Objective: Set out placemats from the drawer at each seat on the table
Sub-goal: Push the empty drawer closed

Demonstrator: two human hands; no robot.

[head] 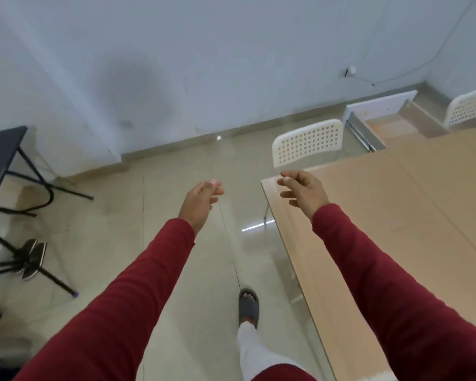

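Observation:
A light wooden table (396, 215) fills the right side. Beyond its far end a drawer (396, 119) stands pulled out, white front, wooden inside; I see no placemats in it from here. My left hand (201, 200) hangs over the floor left of the table corner, fingers loosely curled, holding nothing. My right hand (304, 192) hovers above the table's near-left corner, fingers apart and empty. Both arms wear red sleeves.
A white perforated chair (308, 141) stands at the table's far-left end, another white chair (470, 105) at the far right. A black table (0, 152) and tripod legs (39, 268) with sandals lie to the left. My sandalled foot (248, 303) is on the tiled floor.

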